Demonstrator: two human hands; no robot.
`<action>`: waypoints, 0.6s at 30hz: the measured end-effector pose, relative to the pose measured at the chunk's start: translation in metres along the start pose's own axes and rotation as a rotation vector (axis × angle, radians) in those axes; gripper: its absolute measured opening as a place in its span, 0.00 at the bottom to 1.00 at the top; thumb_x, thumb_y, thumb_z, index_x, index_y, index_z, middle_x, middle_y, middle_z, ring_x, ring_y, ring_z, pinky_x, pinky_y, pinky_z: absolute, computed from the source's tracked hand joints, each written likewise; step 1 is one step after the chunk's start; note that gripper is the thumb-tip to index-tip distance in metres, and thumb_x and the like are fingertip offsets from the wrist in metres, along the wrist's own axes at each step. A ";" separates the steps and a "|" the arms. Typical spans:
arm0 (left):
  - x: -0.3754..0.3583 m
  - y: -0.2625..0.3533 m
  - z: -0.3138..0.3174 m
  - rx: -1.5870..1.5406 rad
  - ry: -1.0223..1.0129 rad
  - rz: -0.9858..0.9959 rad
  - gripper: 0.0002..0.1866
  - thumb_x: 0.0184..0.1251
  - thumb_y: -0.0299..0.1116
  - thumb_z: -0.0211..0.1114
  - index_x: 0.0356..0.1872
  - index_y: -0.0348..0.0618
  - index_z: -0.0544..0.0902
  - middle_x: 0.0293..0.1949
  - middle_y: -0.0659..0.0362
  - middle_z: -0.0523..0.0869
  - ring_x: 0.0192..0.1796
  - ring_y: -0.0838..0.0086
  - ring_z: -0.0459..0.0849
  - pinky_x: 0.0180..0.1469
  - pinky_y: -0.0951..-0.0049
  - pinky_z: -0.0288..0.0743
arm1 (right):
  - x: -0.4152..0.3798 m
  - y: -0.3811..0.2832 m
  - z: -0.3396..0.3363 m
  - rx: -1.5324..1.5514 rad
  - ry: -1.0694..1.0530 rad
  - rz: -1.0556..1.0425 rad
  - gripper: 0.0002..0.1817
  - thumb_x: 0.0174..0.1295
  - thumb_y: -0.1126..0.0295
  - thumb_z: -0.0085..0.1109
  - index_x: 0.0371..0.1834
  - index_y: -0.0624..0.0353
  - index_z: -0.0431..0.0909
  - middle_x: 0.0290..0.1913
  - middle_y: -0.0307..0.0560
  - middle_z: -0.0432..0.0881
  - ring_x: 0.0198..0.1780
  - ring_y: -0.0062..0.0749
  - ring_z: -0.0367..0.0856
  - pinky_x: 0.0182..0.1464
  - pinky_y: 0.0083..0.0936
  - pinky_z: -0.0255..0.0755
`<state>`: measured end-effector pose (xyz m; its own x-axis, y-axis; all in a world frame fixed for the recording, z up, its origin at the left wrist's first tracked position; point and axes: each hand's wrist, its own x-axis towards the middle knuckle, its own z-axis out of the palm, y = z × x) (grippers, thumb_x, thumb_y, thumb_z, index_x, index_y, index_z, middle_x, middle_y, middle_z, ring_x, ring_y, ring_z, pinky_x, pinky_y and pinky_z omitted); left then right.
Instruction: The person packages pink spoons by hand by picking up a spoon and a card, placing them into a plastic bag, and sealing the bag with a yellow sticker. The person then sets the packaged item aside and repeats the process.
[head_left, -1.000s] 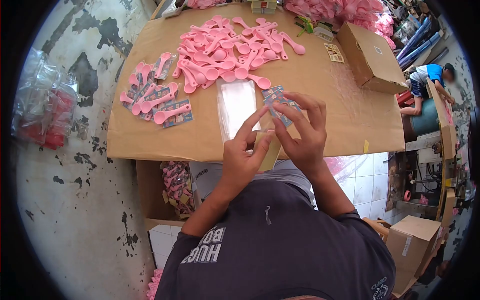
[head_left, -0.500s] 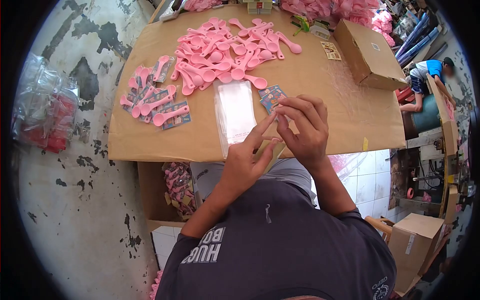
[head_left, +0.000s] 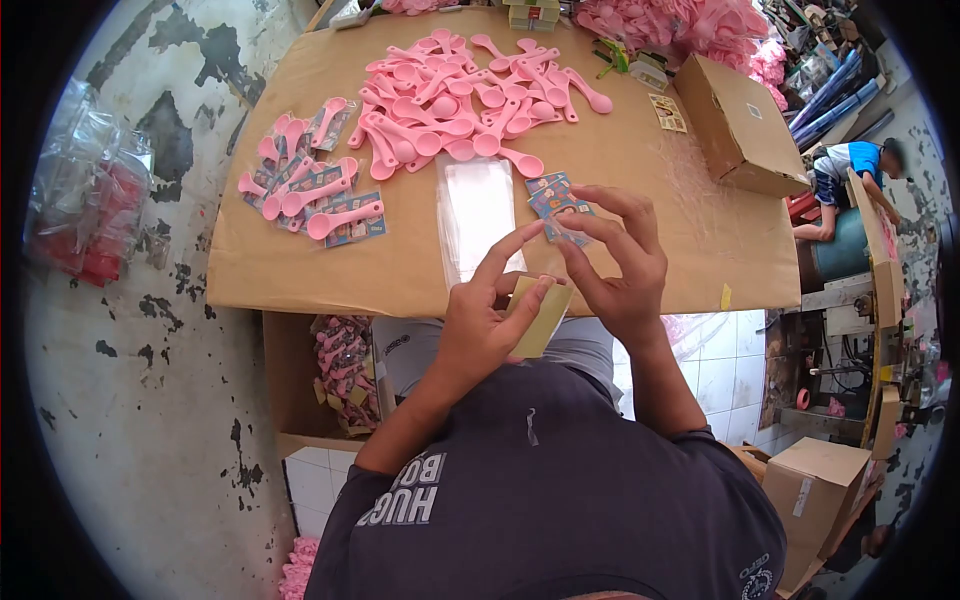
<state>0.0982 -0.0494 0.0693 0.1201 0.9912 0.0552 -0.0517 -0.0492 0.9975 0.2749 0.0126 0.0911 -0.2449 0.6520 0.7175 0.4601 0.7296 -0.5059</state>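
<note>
My left hand (head_left: 485,315) is closed on a yellowish card (head_left: 540,318), thumb on its face, index finger stretched past it. My right hand (head_left: 625,255) is beside it, thumb and fingers apart. A faint clear gleam shows near its fingertips; I cannot make out what it is. Just beyond lie printed blue cards (head_left: 556,203), partly hidden by the fingers. Clear plastic bags (head_left: 476,215) lie stacked in front of my left hand. A large heap of pink measuring spoons (head_left: 455,100) covers the middle of the table. Left of it, bagged spoons with cards (head_left: 318,200) overlap.
Brown paper covers the table (head_left: 290,280). A cardboard box (head_left: 740,125) stands at right, near a green tool (head_left: 612,58). Bundles of pink spoons (head_left: 670,25) lie at the back. Below left, an open box holds packed spoons (head_left: 345,365). Another person (head_left: 850,165) sits far right.
My right thumb and fingers have parted from their pinch and moved slightly away from my left hand. The yellowish card in my left hand now shows its broad face. The view has shifted slightly.
</note>
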 end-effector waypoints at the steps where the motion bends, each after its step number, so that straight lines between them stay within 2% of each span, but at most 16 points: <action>1: 0.000 -0.001 0.002 0.002 0.001 0.013 0.32 0.76 0.31 0.64 0.79 0.51 0.66 0.35 0.53 0.94 0.28 0.80 0.88 0.27 0.78 0.77 | -0.002 0.000 0.003 -0.025 0.009 -0.015 0.11 0.58 0.77 0.73 0.44 0.56 0.88 0.59 0.47 0.84 0.61 0.42 0.79 0.58 0.36 0.75; 7: -0.001 0.002 0.003 0.031 -0.033 -0.002 0.32 0.76 0.30 0.64 0.79 0.51 0.66 0.32 0.54 0.93 0.27 0.79 0.88 0.26 0.77 0.78 | -0.008 0.006 0.007 0.149 0.001 0.147 0.08 0.60 0.75 0.73 0.43 0.57 0.88 0.60 0.49 0.83 0.61 0.42 0.78 0.59 0.36 0.74; 11: 0.000 0.002 0.004 0.060 -0.049 0.010 0.32 0.75 0.30 0.64 0.79 0.51 0.67 0.32 0.55 0.93 0.25 0.80 0.86 0.25 0.77 0.77 | -0.009 0.008 0.006 0.200 0.000 0.176 0.06 0.62 0.75 0.71 0.41 0.58 0.86 0.60 0.50 0.83 0.61 0.43 0.78 0.60 0.37 0.73; 15: 0.001 -0.003 0.006 0.070 -0.066 0.050 0.32 0.75 0.30 0.65 0.78 0.51 0.68 0.33 0.55 0.94 0.23 0.82 0.84 0.25 0.78 0.75 | -0.009 0.011 0.005 0.271 -0.027 0.203 0.04 0.69 0.73 0.65 0.42 0.61 0.81 0.61 0.52 0.82 0.61 0.44 0.78 0.63 0.37 0.72; 18: 0.003 -0.006 0.006 0.067 -0.093 0.050 0.30 0.75 0.30 0.65 0.77 0.48 0.70 0.34 0.55 0.94 0.27 0.84 0.84 0.26 0.79 0.75 | -0.011 0.019 0.003 0.382 -0.041 0.221 0.06 0.73 0.71 0.60 0.44 0.62 0.78 0.61 0.54 0.81 0.62 0.43 0.78 0.64 0.35 0.71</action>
<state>0.1051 -0.0466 0.0641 0.2103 0.9719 0.1061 0.0063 -0.1098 0.9939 0.2835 0.0196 0.0721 -0.2133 0.8032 0.5563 0.1588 0.5903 -0.7914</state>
